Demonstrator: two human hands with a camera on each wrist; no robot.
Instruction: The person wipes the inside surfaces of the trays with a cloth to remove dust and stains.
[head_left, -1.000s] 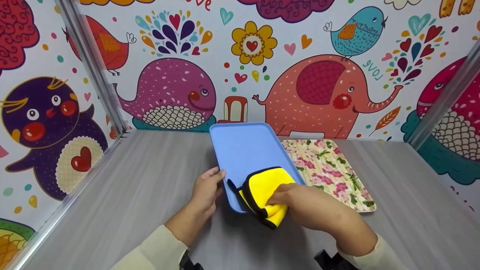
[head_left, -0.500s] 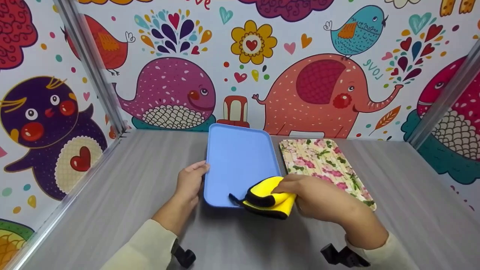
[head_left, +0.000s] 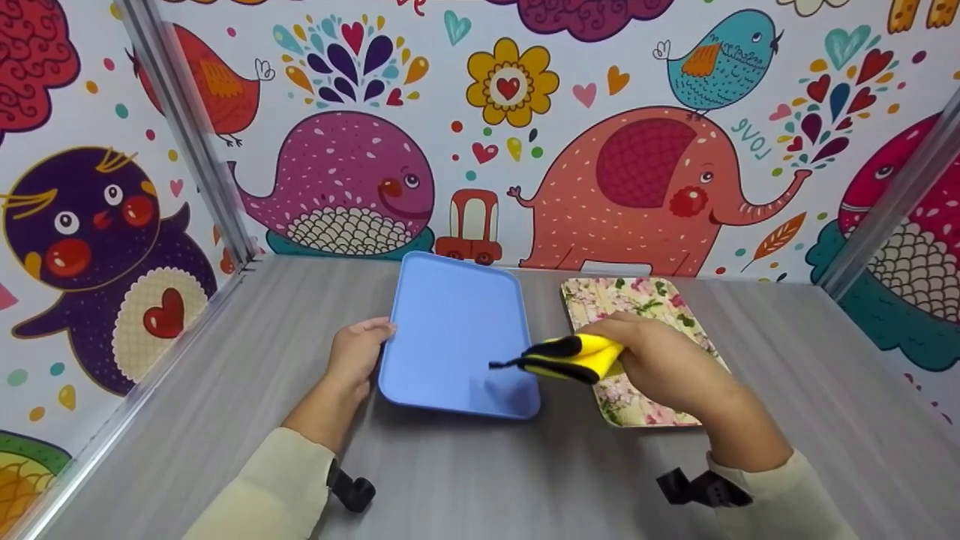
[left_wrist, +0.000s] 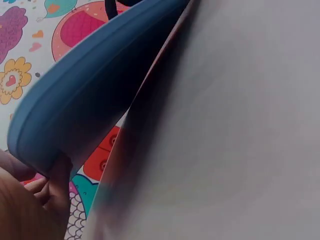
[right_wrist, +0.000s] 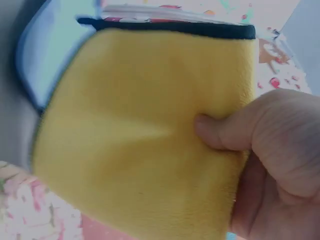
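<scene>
My left hand (head_left: 355, 351) grips the left edge of a blue rectangular tray (head_left: 457, 337), thumb at its rim. The tray is tilted with its inner face towards me. In the left wrist view, fingers (left_wrist: 59, 185) curl behind the tray's underside (left_wrist: 75, 107). My right hand (head_left: 660, 356) pinches a folded yellow cloth with black edging (head_left: 574, 358). The cloth is off the tray's face, its black loop overlapping the tray's lower right part in the head view. In the right wrist view the thumb presses flat on the yellow cloth (right_wrist: 140, 135).
A flower-patterned tray (head_left: 622, 397) lies on the grey table (head_left: 450, 480) to the right, partly under my right hand in view. Cartoon-printed wall panels (head_left: 510, 187) stand at the back and sides, joined by metal posts (head_left: 187, 127).
The blue tray has shifted left with my left hand and turned more upright in view. My right hand has lifted the cloth off the tray and moved right.
</scene>
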